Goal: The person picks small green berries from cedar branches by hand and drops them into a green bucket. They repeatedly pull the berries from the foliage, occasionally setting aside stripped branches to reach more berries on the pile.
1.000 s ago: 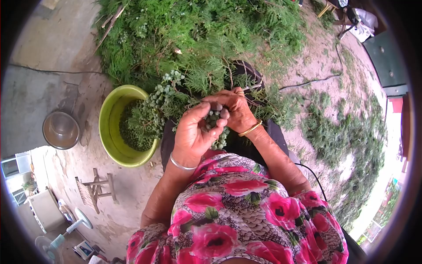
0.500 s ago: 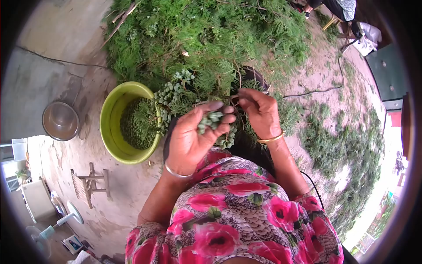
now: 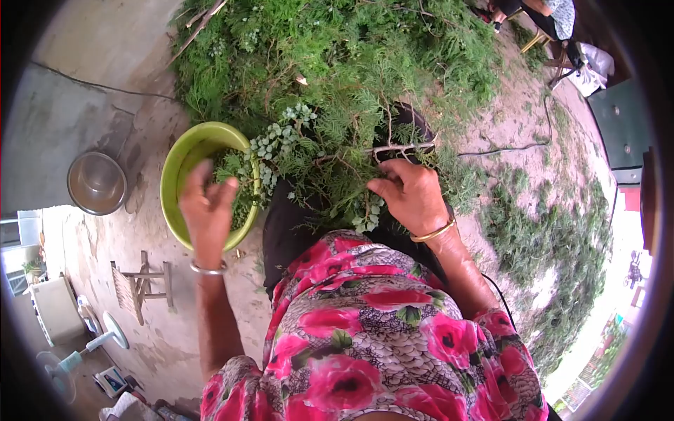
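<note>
My left hand point(image 3: 207, 210) hangs over the green bowl point(image 3: 184, 158) at centre-left of the frame, back of the hand up, fingers loosely spread and gripping nothing that I can see; its underside is hidden. The bowl holds a heap of small green cones point(image 3: 228, 172). My right hand point(image 3: 414, 196), right of centre, is clenched around the woody stem of a branch point(image 3: 330, 158) that lies across my lap, its cone-laden tip point(image 3: 277, 137) reaching the bowl's rim. A big pile of cut greenery point(image 3: 337, 49) fills the upper middle. A steel bowl point(image 3: 97, 184) sits on the ground at far left.
</note>
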Available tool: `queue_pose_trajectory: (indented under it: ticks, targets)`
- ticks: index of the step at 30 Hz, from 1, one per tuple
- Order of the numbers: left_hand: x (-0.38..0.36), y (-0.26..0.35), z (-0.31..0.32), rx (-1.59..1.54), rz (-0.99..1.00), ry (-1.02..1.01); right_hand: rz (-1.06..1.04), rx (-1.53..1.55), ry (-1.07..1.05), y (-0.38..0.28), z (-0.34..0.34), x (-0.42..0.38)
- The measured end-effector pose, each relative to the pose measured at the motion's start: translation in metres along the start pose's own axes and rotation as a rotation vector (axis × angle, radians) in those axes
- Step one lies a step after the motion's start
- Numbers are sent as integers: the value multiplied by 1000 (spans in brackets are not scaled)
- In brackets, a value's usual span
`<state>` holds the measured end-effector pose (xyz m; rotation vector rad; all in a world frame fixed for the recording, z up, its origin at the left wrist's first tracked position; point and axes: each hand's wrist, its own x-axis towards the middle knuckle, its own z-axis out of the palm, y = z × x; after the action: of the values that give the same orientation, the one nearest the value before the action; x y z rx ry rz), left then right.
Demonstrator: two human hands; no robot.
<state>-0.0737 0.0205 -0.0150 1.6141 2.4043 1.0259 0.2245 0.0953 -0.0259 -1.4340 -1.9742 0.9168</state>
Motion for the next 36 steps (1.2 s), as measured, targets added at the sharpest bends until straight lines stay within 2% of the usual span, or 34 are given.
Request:
queue_pose_trajectory:
  ticks: [1, 3, 4, 5, 6, 9, 11, 12, 14, 15, 17, 18, 20, 22, 24, 26, 28, 29, 30, 32, 33, 36]
  targets:
    - [-10, 18, 2, -404, -168, -186, 0, -3, -1, -4, 3, 1]
    - [-28, 56, 8, -731, -185, -461, -24, -264, -19, -12, 8, 4]
    - [-37, 71, 13, -824, -160, -562, -22, -272, -20, -12, 11, 6]
    - [-44, 78, 17, -778, -100, -678, -18, -313, -17, -11, 15, 9]
    - [-50, 86, 23, -837, -157, -754, -16, -351, -17, -10, 18, 11]
    - [-63, 92, 51, -816, -124, -687, 5, -189, -25, 1, 17, 18]
    - [-59, 95, 59, -480, 65, -735, 52, -26, -43, 4, 14, 21]
    - [-55, 100, 60, -482, 66, -735, 52, -27, -43, 7, 14, 21]
    - [-47, 111, 58, -624, -220, -988, 156, 126, -168, 13, 14, 21]
    - [-51, 107, 65, -624, -218, -989, 157, 126, -165, 11, 12, 20]
    - [-58, 101, 81, -1221, -293, -881, 255, 336, -259, -2, 2, 17]
    - [-60, 98, 85, -1222, -291, -883, 256, 335, -256, -6, -2, 16]
    - [-55, 104, 84, -1558, -1021, -922, 448, 732, -185, -14, -9, 10]
    - [-52, 106, 79, -1585, -1035, -974, 410, 688, -106, -13, -10, 3]
    - [-50, 112, 76, -1728, -1135, -923, 114, 390, 116, -3, -9, -6]
    - [-51, 111, 82, -1769, -1133, -899, 154, 438, 110, -10, -14, -20]
    - [-52, 109, 91, -1811, -1126, -882, 97, 437, 202, -18, -15, -31]
    - [-53, 107, 95, -1838, -1105, -886, 33, 281, 255, -17, -14, -36]
    - [-53, 108, 98, -1865, -1082, -891, 33, 278, 264, -18, -15, -41]
    - [-48, 116, 100, -1882, -1075, -893, 31, 419, 220, -20, -16, -48]
    - [-47, 120, 100, -1897, -1076, -889, 96, 544, 186, -16, -11, -51]
    - [-40, 129, 103, -1899, -1045, -976, 94, 428, 173, -20, -9, -48]
